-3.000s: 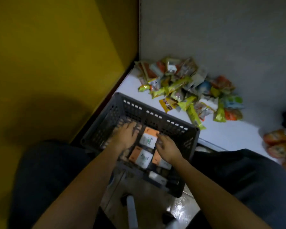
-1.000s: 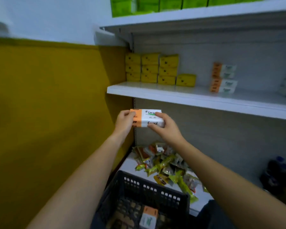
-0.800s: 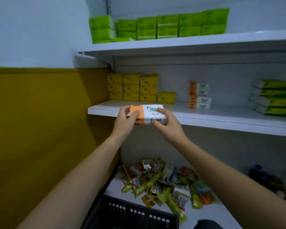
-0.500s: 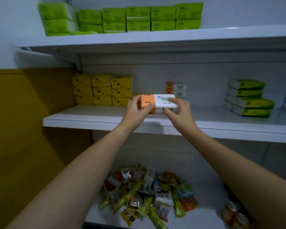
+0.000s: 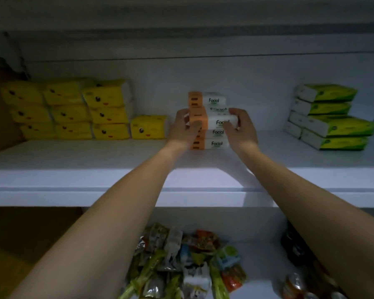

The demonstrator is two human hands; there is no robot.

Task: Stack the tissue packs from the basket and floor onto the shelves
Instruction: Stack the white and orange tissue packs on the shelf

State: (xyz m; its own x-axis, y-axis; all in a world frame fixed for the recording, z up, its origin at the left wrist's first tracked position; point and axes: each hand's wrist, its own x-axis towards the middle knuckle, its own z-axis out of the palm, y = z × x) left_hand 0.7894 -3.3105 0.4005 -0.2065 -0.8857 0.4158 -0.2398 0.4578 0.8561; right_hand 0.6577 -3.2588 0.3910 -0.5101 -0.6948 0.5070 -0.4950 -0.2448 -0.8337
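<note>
White shelf (image 5: 73,160) spans mid-frame — yellow tissue packs (image 5: 69,113) left, orange-white stack (image 5: 212,143) centre, green packs (image 5: 333,126) right.

Heap of snack packets (image 5: 181,262), bottom centre: green, orange, pale blue and silver wrappers, loosely overlapping. Dark containers (image 5: 295,249), just right of the heap, near the back; kind indistinct. Glossy orange-brown packages (image 5: 294,284), bottom right, blurred. Ochre wall (image 5: 20,244), left, in shadow.
</note>
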